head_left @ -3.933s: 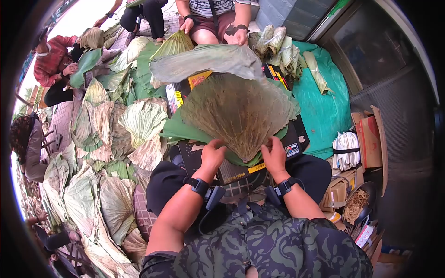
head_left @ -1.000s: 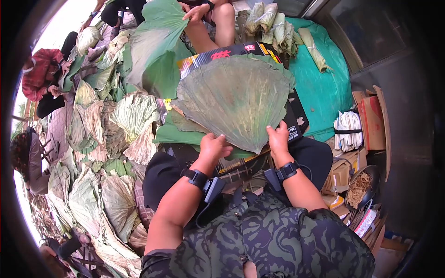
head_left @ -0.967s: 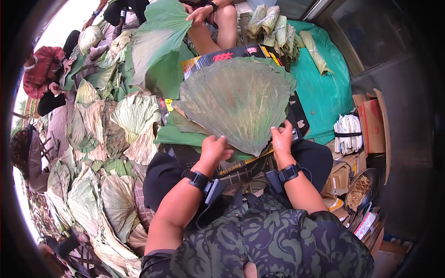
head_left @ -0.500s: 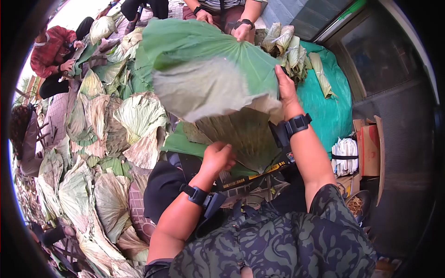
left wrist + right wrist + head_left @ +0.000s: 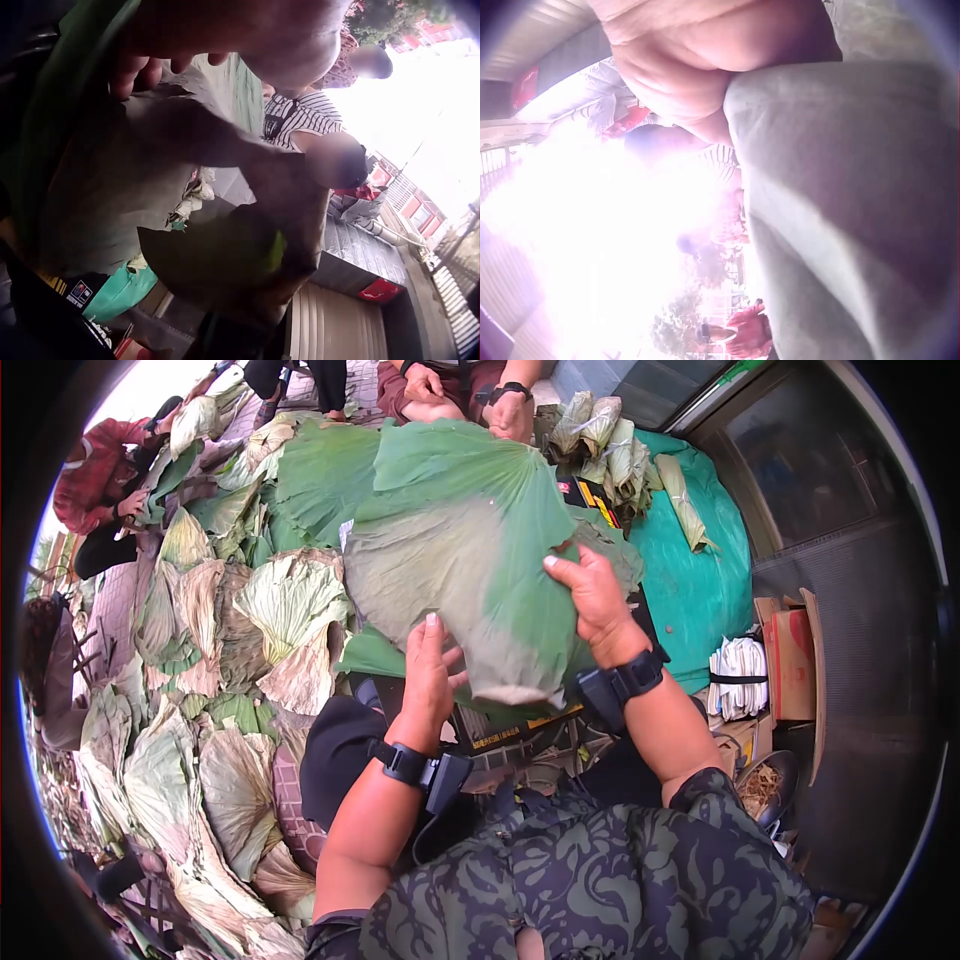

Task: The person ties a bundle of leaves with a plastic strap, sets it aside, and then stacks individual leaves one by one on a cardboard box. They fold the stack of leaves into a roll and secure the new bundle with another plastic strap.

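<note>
A large green and grey-brown leaf (image 5: 450, 550) spreads over the dark box (image 5: 495, 732) in front of the lap, its narrow grey end towards the body. My right hand (image 5: 597, 605) pinches its right edge, thumb on top. At the lower left edge my left hand (image 5: 428, 685) is raised with straight fingers; whether they touch the leaf is unclear. Under the right hand a brownish leaf (image 5: 612, 550) shows. In the left wrist view the left hand (image 5: 232, 34) is above a shaded leaf (image 5: 112, 187); in the right wrist view the right hand (image 5: 697, 60) meets the pale leaf (image 5: 847, 172).
Dried leaves (image 5: 290, 610) cover the ground at left. Across the box sits a person with hands (image 5: 510, 412) just beyond the leaf. Tied bundles (image 5: 625, 465) lie by a green sheet (image 5: 700, 600); a red carton (image 5: 795, 660) and papers (image 5: 738, 678) are at right.
The green leaf has come down and towards the body over the brown one, out of the other person's hands. My right hand has moved down with it; my left fingers have straightened and risen.
</note>
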`<state>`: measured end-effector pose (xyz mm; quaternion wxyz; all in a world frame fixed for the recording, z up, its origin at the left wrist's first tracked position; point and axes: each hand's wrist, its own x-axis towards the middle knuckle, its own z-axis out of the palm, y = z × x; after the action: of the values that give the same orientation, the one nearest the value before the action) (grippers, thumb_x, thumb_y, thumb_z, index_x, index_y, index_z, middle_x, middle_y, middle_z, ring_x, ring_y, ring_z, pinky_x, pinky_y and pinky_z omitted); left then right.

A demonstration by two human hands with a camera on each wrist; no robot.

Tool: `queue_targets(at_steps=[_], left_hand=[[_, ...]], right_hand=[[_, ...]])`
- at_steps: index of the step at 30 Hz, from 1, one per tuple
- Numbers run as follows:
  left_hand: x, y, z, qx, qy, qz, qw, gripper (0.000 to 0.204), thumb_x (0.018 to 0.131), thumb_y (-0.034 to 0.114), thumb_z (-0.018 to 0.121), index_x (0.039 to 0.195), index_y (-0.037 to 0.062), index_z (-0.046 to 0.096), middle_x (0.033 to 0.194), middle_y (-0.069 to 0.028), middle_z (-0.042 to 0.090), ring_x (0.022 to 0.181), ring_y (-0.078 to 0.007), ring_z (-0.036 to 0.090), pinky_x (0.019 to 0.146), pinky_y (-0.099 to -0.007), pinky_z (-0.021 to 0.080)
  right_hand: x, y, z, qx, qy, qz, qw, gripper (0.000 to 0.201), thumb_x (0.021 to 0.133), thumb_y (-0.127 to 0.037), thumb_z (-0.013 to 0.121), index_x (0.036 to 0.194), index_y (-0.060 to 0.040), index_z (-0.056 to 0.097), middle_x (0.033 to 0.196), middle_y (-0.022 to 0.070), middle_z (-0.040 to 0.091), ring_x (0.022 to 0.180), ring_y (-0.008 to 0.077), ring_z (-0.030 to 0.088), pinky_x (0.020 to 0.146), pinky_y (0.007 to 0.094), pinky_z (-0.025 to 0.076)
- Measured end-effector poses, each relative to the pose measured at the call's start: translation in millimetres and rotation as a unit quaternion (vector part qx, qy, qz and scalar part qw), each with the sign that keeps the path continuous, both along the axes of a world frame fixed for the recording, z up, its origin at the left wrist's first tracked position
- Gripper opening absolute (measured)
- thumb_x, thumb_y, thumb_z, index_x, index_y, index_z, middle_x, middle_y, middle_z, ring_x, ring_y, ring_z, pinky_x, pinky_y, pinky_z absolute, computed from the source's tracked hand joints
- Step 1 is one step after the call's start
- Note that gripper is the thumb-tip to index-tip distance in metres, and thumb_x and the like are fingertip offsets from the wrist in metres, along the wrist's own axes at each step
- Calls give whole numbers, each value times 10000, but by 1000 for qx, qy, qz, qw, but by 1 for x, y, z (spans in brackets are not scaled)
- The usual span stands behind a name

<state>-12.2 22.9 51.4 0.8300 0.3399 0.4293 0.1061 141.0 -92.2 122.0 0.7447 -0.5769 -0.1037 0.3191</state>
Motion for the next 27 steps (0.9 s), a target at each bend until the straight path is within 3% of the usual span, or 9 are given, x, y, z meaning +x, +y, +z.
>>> queue_targets(at_steps=[6,8,9,12,15,21,23,24,27], left_hand=[[-6,7,-29,99,5,-100,990,721,726,222,677,1280,-28,289,1248,-228,404,1098,-342,455,930,-390,363],[-12,14,-68,392,78,-177,899,680,685,186,670,1243,-30,346,1220,-230,430,1084,-324,471,923,-370,374],[-14,12,-64,412,91,-172,890,641,654,172,666,1200,-28,395,1181,-228,460,1073,-311,479,914,-352,381],[-16,9,-62,438,130,-198,868,631,654,178,667,1196,-9,403,1169,-217,472,1074,-318,476,906,-360,386],[-15,4,-46,480,158,-210,837,605,656,144,666,1188,-2,418,1147,-208,487,1040,-296,488,896,-346,385],[-18,3,-50,511,163,-200,820,558,663,64,631,1181,-9,435,1138,-194,503,1069,-276,488,921,-323,364],[-20,6,-52,499,163,-200,827,548,668,40,614,1183,-10,435,1142,-189,503,1089,-271,481,930,-318,358],[-21,10,-58,507,147,-180,830,531,669,30,601,1174,-3,441,1143,-194,496,1085,-304,474,935,-342,358],[-22,29,-45,512,77,-112,848,506,685,8,583,1174,0,454,1128,-184,505,1066,-305,480,930,-349,361]], right_hand=[[-80,-60,-39,-89,61,56,993,336,786,-76,590,1100,16,513,1003,69,589,895,150,554,824,288,430],[-71,-81,-35,-209,75,29,975,416,780,-181,641,1120,14,500,1039,81,572,894,153,540,771,285,444],[-57,-93,-47,-256,106,-54,959,490,763,-248,662,1127,29,486,1005,90,572,850,158,536,688,287,456],[-7,-103,-65,-295,-159,-191,923,494,735,-295,676,1046,57,522,917,104,578,785,154,538,683,283,455],[53,-87,-90,-377,-340,-154,848,515,685,-308,684,1038,38,541,957,180,607,887,268,594,780,349,457],[98,-17,-101,-474,-419,-77,770,489,689,-293,667,1055,11,550,1002,208,595,943,350,568,819,394,447],[104,-7,-92,-566,-381,3,731,471,696,-219,687,1063,41,550,978,173,616,873,229,604,760,310,467],[114,-9,-102,-565,-378,6,733,471,696,-219,687,1063,41,550,978,173,616,873,229,604,760,310,467],[111,-24,-90,-264,-224,95,933,280,771,-115,626,981,65,581,873,47,615,732,97,546,670,261,445]])
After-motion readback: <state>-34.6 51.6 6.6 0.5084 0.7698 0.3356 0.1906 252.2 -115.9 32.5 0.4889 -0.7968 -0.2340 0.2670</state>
